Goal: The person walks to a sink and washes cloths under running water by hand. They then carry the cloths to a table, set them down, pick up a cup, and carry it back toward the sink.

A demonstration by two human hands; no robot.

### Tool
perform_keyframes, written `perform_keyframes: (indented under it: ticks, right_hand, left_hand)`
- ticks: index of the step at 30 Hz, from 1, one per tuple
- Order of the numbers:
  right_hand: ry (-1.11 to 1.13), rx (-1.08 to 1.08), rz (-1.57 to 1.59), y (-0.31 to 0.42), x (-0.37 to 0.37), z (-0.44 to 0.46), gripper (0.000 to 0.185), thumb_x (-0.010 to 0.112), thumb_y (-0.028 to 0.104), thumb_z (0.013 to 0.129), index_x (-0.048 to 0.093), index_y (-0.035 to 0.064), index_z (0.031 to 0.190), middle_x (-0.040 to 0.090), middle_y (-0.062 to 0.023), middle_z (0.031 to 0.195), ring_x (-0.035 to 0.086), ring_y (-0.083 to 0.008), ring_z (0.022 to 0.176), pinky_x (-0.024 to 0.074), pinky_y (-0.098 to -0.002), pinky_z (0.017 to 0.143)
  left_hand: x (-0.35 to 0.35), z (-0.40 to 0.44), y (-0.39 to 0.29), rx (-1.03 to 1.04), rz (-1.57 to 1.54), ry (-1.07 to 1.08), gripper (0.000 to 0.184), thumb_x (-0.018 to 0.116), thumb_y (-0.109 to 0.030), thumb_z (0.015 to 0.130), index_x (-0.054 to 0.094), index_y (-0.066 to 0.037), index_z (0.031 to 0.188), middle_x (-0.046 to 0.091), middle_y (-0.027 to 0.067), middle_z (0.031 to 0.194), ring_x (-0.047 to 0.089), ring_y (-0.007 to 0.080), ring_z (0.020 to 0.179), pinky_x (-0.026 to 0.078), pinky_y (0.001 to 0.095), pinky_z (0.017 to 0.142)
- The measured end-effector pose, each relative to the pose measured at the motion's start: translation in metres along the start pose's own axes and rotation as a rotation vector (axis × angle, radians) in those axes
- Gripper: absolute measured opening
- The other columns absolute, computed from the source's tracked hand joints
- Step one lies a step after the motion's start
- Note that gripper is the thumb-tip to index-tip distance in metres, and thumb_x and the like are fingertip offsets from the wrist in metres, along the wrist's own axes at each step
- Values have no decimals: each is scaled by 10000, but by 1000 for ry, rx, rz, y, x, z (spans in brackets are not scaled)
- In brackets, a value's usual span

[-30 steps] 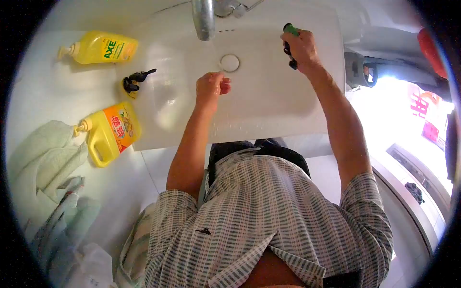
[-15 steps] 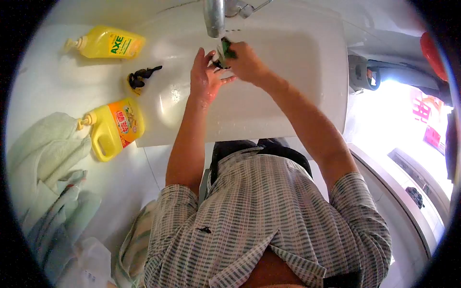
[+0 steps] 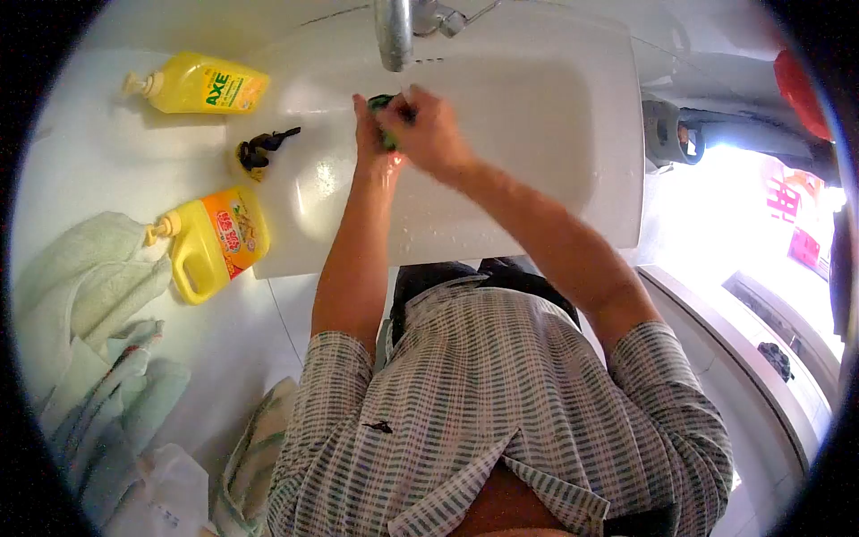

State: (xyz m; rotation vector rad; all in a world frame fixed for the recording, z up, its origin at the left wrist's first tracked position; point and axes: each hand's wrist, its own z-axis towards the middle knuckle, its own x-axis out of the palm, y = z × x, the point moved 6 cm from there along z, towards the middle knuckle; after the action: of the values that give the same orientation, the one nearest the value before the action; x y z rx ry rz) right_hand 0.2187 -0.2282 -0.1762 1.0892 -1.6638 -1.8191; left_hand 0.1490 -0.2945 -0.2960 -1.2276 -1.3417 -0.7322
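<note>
Over the sink [image 3: 510,179], my two hands meet below the tap [image 3: 394,40]. Between them is a small green and dark thing [image 3: 383,106], mostly covered by fingers, so I cannot make out its kind. My left hand [image 3: 369,143] holds it from the left, thumb up along its side and the other fingers largely hidden. Closed over it from the right is my right hand [image 3: 431,134], slightly smeared by motion. The skin at my left wrist looks wet.
A yellow AXE soap bottle [image 3: 201,83], a yellow jug with a pump [image 3: 201,259] and a black-and-yellow item [image 3: 259,150] line the ledge at left. Towels [image 3: 98,277] hang lower left. A red object [image 3: 803,94] is at the upper right edge.
Both hands have come slightly down from under the tap, the right also leftward. The green thing has moved down-left against my left hand, whose fingers were spread before.
</note>
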Motion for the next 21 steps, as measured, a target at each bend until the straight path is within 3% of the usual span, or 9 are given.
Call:
perform_keyframes:
  ticks: [1, 4, 5, 8, 11, 13, 16, 19, 21]
  right_hand:
    - [44, -104, -84, 10, 11, -10, 225, 707, 207, 856, 674, -3, 932, 675, -177, 865, 653, -258, 725, 530, -410, 681]
    - [-115, -373, -397, 32, 16, -27, 224, 664, 226, 870, 682, 4, 890, 681, -201, 841, 645, -378, 750, 523, -458, 757]
    - [-123, -385, -487, 30, 16, -27, 237, 648, 241, 876, 684, 8, 887, 684, -210, 847, 646, -402, 761, 520, -473, 775]
    - [-112, 116, -593, -20, -7, 21, 381, 609, 413, 894, 698, 54, 802, 667, -222, 758, 633, -453, 750, 516, -527, 681]
    - [-84, 109, -574, -36, -35, 43, 306, 580, 329, 905, 712, 54, 880, 699, -226, 860, 659, -402, 811, 510, -522, 714]
    - [-188, -185, -545, -30, -16, 27, 346, 599, 337, 898, 670, 29, 758, 677, -220, 760, 651, -408, 782, 507, -522, 707]
    - [-139, -342, -479, -12, 1, 6, 302, 607, 297, 907, 645, 29, 773, 666, -215, 777, 639, -418, 774, 512, -510, 693]
    - [-104, -144, -499, -13, 0, 14, 294, 613, 316, 912, 645, 34, 838, 669, -231, 838, 637, -420, 815, 506, -510, 708]
    - [-82, -10, -501, -15, -1, 19, 296, 617, 329, 916, 645, 37, 882, 672, -242, 879, 636, -422, 842, 502, -510, 718]
  left_hand:
    - [17, 2, 1, -29, -8, 126, 613, 475, -681, 942, 635, -100, 1053, 676, 58, 1016, 638, 248, 986, 490, 453, 891]
    - [45, -13, 21, 336, -164, -241, 516, 396, -578, 1009, 593, -104, 956, 606, 67, 876, 592, 208, 866, 536, 386, 783]
    - [33, -7, 19, 232, -85, -133, 463, 403, -533, 1018, 591, -112, 980, 611, 64, 883, 597, 198, 858, 543, 397, 791]
    - [47, 5, 24, 97, 81, -245, 329, 427, -412, 1027, 586, -124, 1044, 627, 55, 912, 621, 183, 837, 561, 407, 788]
    - [36, 9, 26, 63, 126, -390, 306, 408, -340, 1040, 592, -98, 1078, 644, 50, 952, 651, 201, 855, 575, 374, 751]
    - [15, 12, 24, 122, 134, -453, 330, 410, -366, 1044, 584, -86, 1073, 639, 46, 935, 645, 202, 861, 572, 359, 725]
    - [15, 1, 22, 57, -60, -153, 348, 437, -404, 1044, 581, -90, 1082, 636, 34, 969, 640, 201, 883, 557, 390, 750]
    - [26, -5, 21, 127, 24, -10, 358, 443, -410, 1043, 573, -96, 1154, 639, 35, 1073, 640, 225, 969, 544, 408, 843]
    - [20, -2, 23, 63, 10, -225, 385, 457, -430, 1032, 557, -101, 1205, 636, 53, 1101, 626, 229, 1011, 537, 404, 892]
